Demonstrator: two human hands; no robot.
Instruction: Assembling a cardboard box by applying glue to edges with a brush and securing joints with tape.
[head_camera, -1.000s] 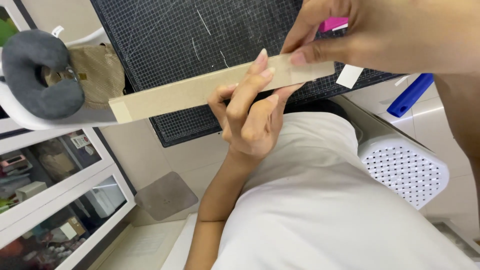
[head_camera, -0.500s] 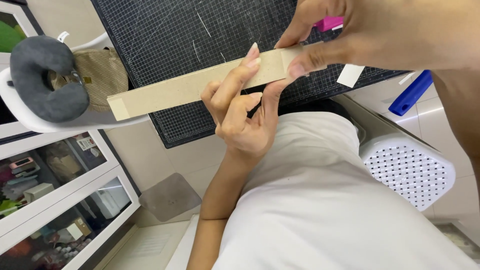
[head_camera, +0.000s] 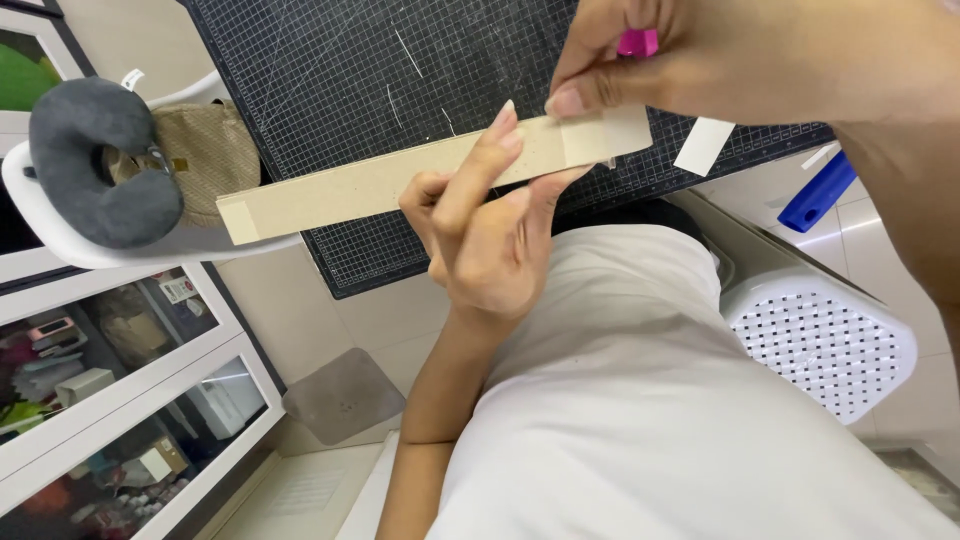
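At the far left a grey neck pillow (head_camera: 95, 160) lies on a white chair (head_camera: 60, 235), and the free end of a long cardboard strip (head_camera: 420, 175) hangs in the air just beside it, above the floor and the near edge of a black gridded cutting mat (head_camera: 350, 70). The strip is held off every surface, slanting up toward the right. Near its middle the left hand (head_camera: 490, 240) grips it, forefinger laid along the face and thumb behind, with the other fingers curled underneath. Further right the right hand (head_camera: 690, 60) is closed on the strip's end, its thumb pressing down on a pale patch there that looks like tape or a glued label, though the view is too oblique to be sure; something pink (head_camera: 637, 42) is tucked in the same hand. A small white slip (head_camera: 703, 146) lies on the mat just past that end, a blue tool (head_camera: 815, 192) and a white perforated bin (head_camera: 820, 340) beyond. To do this well, I would judge that the left hand should brace the strip close to the pressing thumb so it does not flex, and the thumb should rub outward from the patch's middle to its edges, keeping the patch square with the strip's end.
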